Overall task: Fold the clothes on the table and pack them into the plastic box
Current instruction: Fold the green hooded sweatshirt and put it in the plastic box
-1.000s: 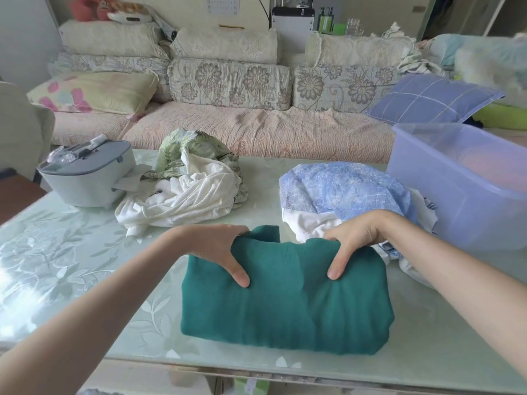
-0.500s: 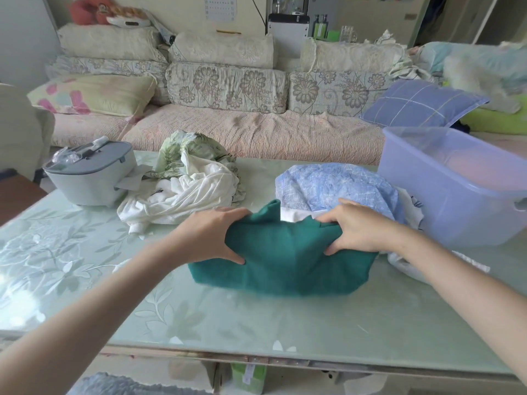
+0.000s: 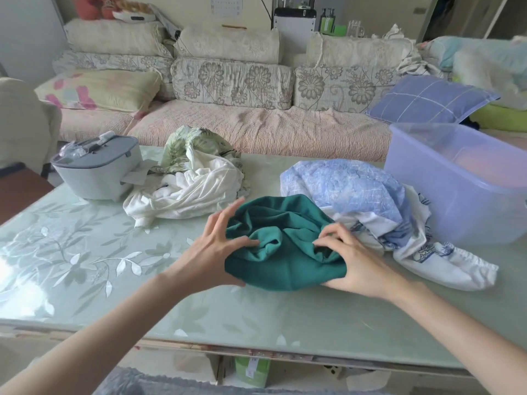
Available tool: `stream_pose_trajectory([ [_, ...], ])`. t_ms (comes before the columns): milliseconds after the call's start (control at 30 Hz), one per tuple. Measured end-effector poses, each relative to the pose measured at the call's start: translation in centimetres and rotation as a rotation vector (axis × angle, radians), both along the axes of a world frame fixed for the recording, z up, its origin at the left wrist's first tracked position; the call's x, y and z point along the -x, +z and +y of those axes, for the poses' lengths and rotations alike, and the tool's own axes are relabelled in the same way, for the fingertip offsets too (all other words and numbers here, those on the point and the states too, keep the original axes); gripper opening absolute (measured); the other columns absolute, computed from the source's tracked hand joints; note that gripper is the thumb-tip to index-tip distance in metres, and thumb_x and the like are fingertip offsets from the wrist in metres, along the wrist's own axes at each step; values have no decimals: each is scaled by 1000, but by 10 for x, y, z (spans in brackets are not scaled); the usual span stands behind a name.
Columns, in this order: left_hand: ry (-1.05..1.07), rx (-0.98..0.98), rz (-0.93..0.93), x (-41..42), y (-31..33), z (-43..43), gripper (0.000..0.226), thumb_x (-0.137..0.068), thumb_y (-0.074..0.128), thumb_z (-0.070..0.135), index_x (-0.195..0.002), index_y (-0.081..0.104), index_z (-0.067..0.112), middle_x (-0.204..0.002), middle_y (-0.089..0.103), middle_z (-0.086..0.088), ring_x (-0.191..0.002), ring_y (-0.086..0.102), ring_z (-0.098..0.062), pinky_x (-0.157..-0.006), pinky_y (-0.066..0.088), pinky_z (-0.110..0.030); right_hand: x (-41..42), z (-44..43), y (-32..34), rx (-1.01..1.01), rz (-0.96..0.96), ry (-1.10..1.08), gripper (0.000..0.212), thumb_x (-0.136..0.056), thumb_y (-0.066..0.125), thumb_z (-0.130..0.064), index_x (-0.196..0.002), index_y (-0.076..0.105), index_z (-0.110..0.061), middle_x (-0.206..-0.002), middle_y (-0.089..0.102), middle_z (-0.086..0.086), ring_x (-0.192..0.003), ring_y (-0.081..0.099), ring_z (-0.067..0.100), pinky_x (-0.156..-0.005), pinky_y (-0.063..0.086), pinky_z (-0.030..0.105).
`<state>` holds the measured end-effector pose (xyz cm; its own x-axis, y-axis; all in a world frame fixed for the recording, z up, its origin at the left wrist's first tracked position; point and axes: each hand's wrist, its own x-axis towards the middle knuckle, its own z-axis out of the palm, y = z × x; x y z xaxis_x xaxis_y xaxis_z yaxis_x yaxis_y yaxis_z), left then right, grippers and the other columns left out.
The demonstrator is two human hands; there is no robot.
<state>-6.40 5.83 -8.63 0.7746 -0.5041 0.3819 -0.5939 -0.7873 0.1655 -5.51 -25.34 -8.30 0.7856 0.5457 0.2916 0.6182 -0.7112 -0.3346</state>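
Gripped the bunched green garment (image 3: pixel 285 252) between left hand (image 3: pixel 216 249) and right hand (image 3: pixel 350 263), folds loose, likely to unravel toward plastic box (image 3: pixel 456 195) at two o'clock.

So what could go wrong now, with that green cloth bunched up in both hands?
1. The green garment is gathered loosely between the left hand and the right hand, with creases on top; its fold may come undone on the way to the plastic box.
2. The blue patterned garment lies against it on the right and between it and the box, so it might get dragged along or snagged.
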Motion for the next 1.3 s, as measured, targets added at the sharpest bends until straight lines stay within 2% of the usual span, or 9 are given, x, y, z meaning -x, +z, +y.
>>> stream_pose_trajectory([
  [167,179,-87,306,-8,12,-6,69,-52,87,46,-112,53,42,-153,-27,-10,-134,13,-25,-103,37,-39,-2,6,22,-21,290,-195,127,-52,90,-42,-148,8,-33,-154,-19,-8,-144,0,13,-111,15,27],
  [300,226,-162,479,-18,24,-13,72,-51,85,48,-109,44,41,-146,24,-10,-122,27,-27,-91,40,-37,-2,14,35,76,505,-314,142,-62,86,-39,-142,-31,-35,-140,44,7,-137,24,27,-105,22,32],
  [400,195,-167,472,-24,29,-13,76,-49,85,51,-105,35,41,-106,52,6,-103,36,-20,-75,34,-29,-7,16,36,134,336,-367,133,-64,81,-49,-150,-16,-20,-114,58,-2,-128,24,20,-105,5,28],
  [633,270,-305,466,-30,32,-18,130,-44,83,64,-147,19,18,-114,49,2,-110,32,-20,-93,31,-27,-13,21,32,217,303,-317,55,-57,81,-52,-106,61,-36,-91,63,-15,-106,32,12,-102,12,31],
  [767,259,-343,325,-31,35,-16,82,-43,75,74,-112,64,31,-107,48,5,-106,27,-18,-94,22,-28,-19,22,34,255,166,-328,41,-55,81,-56,-87,63,-37,-83,49,-18,-104,41,11,-104,11,32],
  [867,235,-243,369,-27,33,-13,80,-47,79,66,-119,63,34,-139,40,4,-132,25,-22,-109,22,-32,-20,21,30,236,170,-334,61,-55,82,-54,-109,68,-29,-110,48,-11,-113,36,15,-102,26,33],
  [1000,316,-150,410,-15,29,-15,62,-48,79,62,-99,61,33,-83,63,10,-83,54,-16,-69,46,-30,-7,22,24,121,238,-362,47,-59,80,-44,-102,64,-31,-101,67,-12,-98,62,17,-79,50,33],
  [1167,357,-131,345,-10,28,-16,62,-48,78,61,-102,63,35,-84,66,11,-82,57,-16,-68,48,-30,6,26,25,124,151,-418,42,-65,79,-40,-105,66,-34,-95,70,-9,-95,62,20,-71,44,29],
  [1300,380,-65,318,-10,30,-19,59,-50,79,58,-102,66,35,-82,68,8,-82,58,-18,-65,43,-28,2,24,25,93,174,-458,49,-64,80,-44,-111,67,-37,-106,69,-8,-131,37,23,-91,39,31],
])
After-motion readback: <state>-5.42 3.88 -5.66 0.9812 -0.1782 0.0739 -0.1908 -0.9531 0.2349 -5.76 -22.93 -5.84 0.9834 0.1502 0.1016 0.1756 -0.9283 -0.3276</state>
